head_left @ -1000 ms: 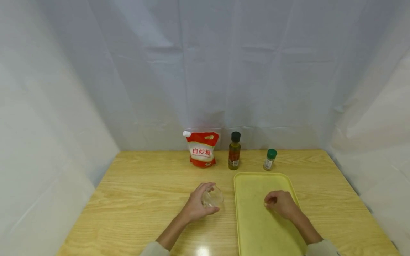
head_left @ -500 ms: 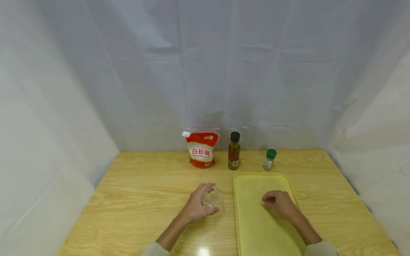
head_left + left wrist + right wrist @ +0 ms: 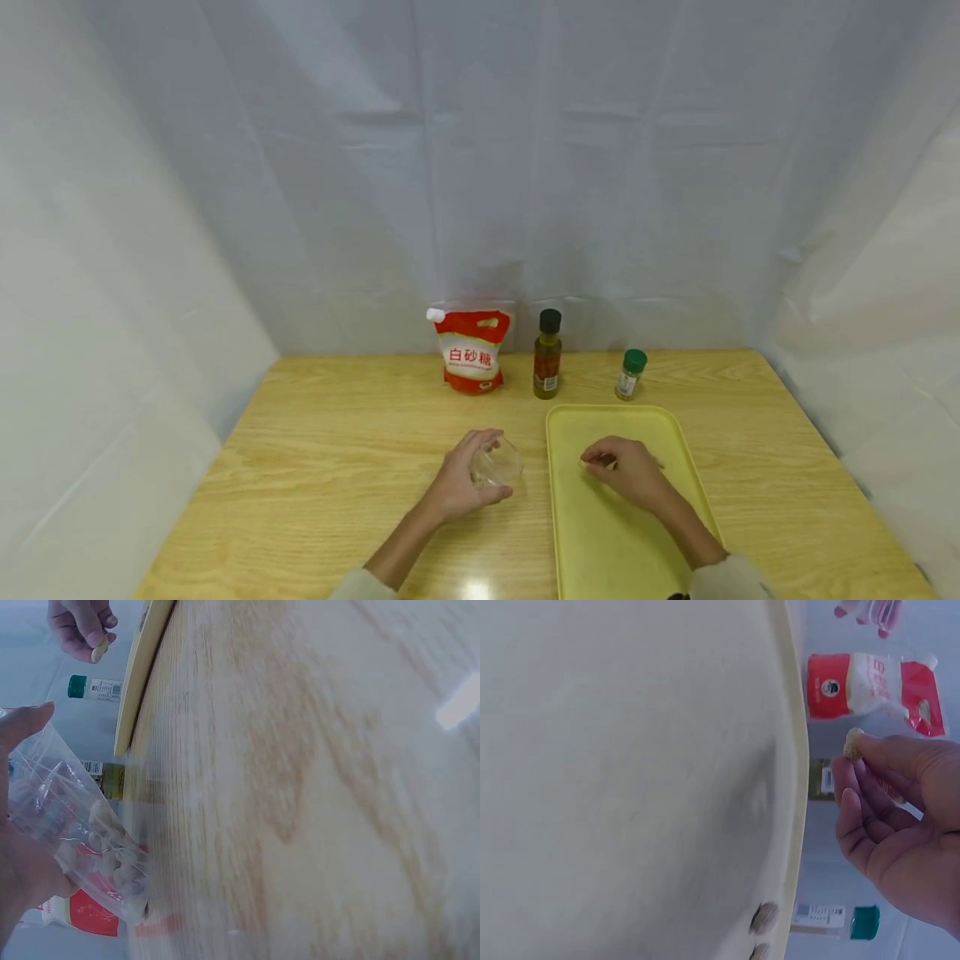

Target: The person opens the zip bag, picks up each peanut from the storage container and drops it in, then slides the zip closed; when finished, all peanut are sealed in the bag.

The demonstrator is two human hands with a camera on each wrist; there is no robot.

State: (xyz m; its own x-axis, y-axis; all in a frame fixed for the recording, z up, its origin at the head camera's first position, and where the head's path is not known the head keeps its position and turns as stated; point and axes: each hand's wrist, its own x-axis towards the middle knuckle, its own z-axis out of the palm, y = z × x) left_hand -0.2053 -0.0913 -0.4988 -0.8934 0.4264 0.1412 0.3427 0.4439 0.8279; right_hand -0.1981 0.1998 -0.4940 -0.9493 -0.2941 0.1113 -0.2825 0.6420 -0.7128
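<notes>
My left hand [image 3: 459, 479] grips a clear, flared cup [image 3: 508, 465] on the wooden table, left of the yellow tray [image 3: 553, 500]. Several pale, peanut-like pieces [image 3: 105, 862] lie in the bottom of the cup in the left wrist view. Above the tray, my right hand [image 3: 628, 473] pinches one small, bumpy, tan peanut [image 3: 853, 744] between thumb and fingertips. In the right wrist view, two brownish peanuts sit by the tray's edge, one of them this shelled-looking peanut [image 3: 765, 919].
Along the back of the table stand a red and white sugar pouch [image 3: 471, 354], a dark-capped bottle [image 3: 548, 358] and a green-capped spice jar [image 3: 631, 375]. White sheeting [image 3: 480, 167] hangs behind and at both sides. The tray's raised rim lies between the hands.
My right hand has moved left over the tray with the peanut, toward the cup. A pale piece on the tray now shows behind it. My left hand and the cup stay put.
</notes>
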